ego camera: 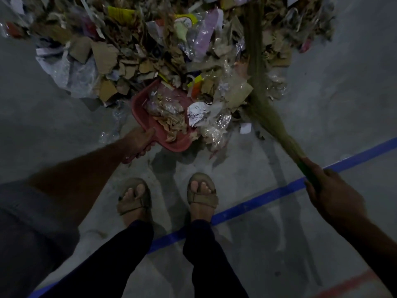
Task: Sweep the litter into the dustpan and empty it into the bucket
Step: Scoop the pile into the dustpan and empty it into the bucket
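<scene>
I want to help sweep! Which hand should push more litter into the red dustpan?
The right hand: it already holds the long straw broom lying across the litter pile. The left hand is busy holding the red plastic dustpan.

A red dustpan, partly filled with scraps, is set at the edge of the litter heap.

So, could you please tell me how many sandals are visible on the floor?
2: the left sandal beside the right sandal, both on the feet, just short of the red dustpan. None seems hidden.
</scene>
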`<state>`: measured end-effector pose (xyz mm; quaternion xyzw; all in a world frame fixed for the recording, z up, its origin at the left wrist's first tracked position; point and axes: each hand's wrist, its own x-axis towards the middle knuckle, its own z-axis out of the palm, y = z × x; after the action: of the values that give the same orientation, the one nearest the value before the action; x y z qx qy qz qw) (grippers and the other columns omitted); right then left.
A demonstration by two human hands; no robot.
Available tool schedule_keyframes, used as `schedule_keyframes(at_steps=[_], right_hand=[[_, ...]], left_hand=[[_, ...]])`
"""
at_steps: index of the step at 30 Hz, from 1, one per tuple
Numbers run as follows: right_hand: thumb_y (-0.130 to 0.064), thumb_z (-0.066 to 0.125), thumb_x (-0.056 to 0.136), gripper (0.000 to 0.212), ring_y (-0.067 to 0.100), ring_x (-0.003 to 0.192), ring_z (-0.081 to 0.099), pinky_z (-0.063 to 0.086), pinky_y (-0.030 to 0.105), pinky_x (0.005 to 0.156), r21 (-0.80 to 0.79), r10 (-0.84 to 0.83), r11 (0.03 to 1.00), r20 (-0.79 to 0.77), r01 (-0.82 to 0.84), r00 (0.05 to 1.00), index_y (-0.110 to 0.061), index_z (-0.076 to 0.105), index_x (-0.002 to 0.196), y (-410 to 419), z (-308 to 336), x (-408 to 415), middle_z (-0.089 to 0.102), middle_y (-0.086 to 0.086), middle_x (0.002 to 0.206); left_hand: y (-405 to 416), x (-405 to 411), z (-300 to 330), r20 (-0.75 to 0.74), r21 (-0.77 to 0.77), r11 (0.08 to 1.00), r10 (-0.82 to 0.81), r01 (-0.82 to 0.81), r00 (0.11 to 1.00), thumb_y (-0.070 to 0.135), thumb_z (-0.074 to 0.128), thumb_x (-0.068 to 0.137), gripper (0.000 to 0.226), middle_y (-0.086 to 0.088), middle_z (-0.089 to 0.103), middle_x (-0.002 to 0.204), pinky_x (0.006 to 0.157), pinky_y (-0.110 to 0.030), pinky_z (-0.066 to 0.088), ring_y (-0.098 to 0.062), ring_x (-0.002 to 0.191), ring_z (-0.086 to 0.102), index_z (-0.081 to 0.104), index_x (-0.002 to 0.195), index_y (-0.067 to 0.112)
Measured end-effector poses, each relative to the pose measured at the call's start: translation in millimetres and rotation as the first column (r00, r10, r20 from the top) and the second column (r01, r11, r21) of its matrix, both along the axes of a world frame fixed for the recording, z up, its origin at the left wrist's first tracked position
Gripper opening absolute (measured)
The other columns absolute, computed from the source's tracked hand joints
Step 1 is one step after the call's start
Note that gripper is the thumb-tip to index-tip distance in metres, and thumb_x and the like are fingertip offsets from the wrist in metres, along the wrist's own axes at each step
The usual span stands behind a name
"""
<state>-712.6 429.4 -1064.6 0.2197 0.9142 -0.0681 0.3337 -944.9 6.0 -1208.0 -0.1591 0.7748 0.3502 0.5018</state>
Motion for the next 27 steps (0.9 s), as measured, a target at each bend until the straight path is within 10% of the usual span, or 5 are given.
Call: schedule_keyframes(at_steps=[20,27], right_hand=[[-0.031,0.061,0.094,0.069,0.010,0.089,0.057,0.047,0.024,0.073,-0.368,-0.093,0.929,-0.124,0.041,0.988,-0.035,0.029,0.155,-39,-10,55,0.060,-0.001,0.114],[-0.046,0.050,0.094,0.070,0.009,0.089,0.058,0.057,0.033,0.073,-0.453,-0.040,0.891,-0.121,-0.019,0.992,-0.059,0.010,0.150,-71,-25,51,0.058,-0.008,0.111]], left_hand=[[23,37,-15,0.017,0.012,0.999,0.045,-0.046,0.999,0.043,0.037,0.105,0.050,-0.004,0.045,0.056,0.033,-0.017,0.024,-0.008,0.033,0.034,0.057,0.079,0.005],[31,55,-20,-0.036,0.041,0.996,0.078,-0.076,0.996,0.045,0.039,0.104,0.051,-0.006,0.047,0.056,0.034,-0.018,0.024,-0.012,0.035,0.035,0.057,0.078,0.005]])
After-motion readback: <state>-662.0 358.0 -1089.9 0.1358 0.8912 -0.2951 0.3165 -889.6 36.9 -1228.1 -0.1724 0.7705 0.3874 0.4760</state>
